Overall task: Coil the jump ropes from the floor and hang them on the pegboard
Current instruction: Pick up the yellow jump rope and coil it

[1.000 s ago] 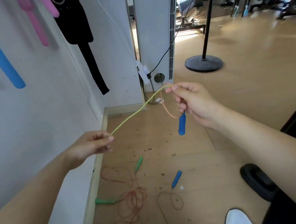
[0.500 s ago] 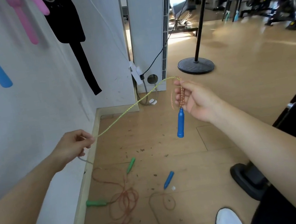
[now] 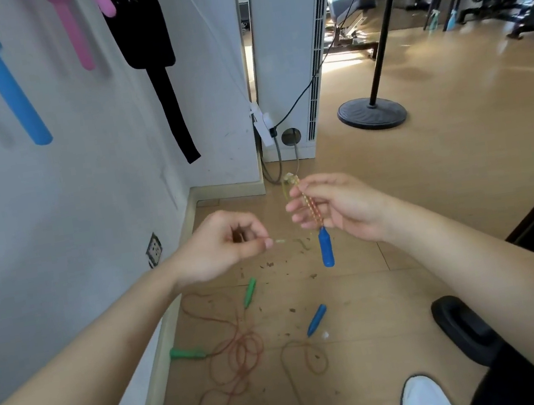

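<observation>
My right hand (image 3: 339,208) grips a few folded loops of a yellow-green jump rope (image 3: 307,201), and its blue handle (image 3: 326,251) hangs below the fingers. My left hand (image 3: 226,243) pinches the same rope a short way to the left of the right hand. The rope's other blue handle (image 3: 316,319) lies on the wooden floor with a loose loop trailing from it. A second rope (image 3: 236,356), reddish with two green handles (image 3: 249,291), lies tangled on the floor by the baseboard.
The white wall on the left carries hanging blue (image 3: 4,85), pink (image 3: 75,40) and black (image 3: 154,63) items. A white upright unit (image 3: 286,60) with cables stands ahead, a fan stand base (image 3: 372,113) to its right. A black object (image 3: 464,328) and my white shoes (image 3: 423,397) are near my feet.
My left hand has moved right and up, close to my right hand. The rope span between them has shortened from a long arc to a small gap, and the right hand holds more folded rope.
</observation>
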A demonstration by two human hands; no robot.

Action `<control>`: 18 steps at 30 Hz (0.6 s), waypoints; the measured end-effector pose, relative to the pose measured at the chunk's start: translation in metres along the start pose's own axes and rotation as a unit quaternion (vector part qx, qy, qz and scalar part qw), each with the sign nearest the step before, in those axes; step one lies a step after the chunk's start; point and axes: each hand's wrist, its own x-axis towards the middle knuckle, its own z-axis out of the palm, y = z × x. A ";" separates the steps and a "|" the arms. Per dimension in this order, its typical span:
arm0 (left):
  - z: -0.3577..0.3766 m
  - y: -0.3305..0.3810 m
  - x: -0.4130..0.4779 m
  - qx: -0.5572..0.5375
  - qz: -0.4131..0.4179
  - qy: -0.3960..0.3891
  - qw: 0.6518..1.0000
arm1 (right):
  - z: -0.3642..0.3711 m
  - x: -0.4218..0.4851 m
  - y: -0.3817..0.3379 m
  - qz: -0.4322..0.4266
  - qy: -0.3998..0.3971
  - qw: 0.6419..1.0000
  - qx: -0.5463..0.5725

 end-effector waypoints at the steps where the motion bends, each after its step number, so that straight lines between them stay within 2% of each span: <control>1: -0.002 0.003 -0.001 -0.026 0.000 0.016 1.000 | 0.001 -0.001 0.001 0.005 -0.012 1.000 -0.015; 4: -0.006 0.007 -0.002 -0.087 -0.012 0.046 0.995 | 0.009 -0.005 0.007 0.015 -0.040 0.999 -0.028; 7: -0.006 0.010 -0.002 -0.100 -0.018 0.057 0.993 | 0.021 -0.007 0.017 0.022 -0.084 0.996 -0.007; 9: -0.005 0.009 0.001 -0.100 -0.026 0.095 0.990 | 0.028 -0.008 0.021 0.030 -0.103 0.994 0.006; 13: -0.012 0.000 0.006 -0.124 -0.074 0.204 0.968 | 0.031 -0.009 0.021 0.044 -0.104 0.993 0.023; 18: -0.021 -0.019 0.002 -0.110 -0.127 0.243 0.955 | 0.028 -0.011 0.020 0.057 -0.116 0.991 0.030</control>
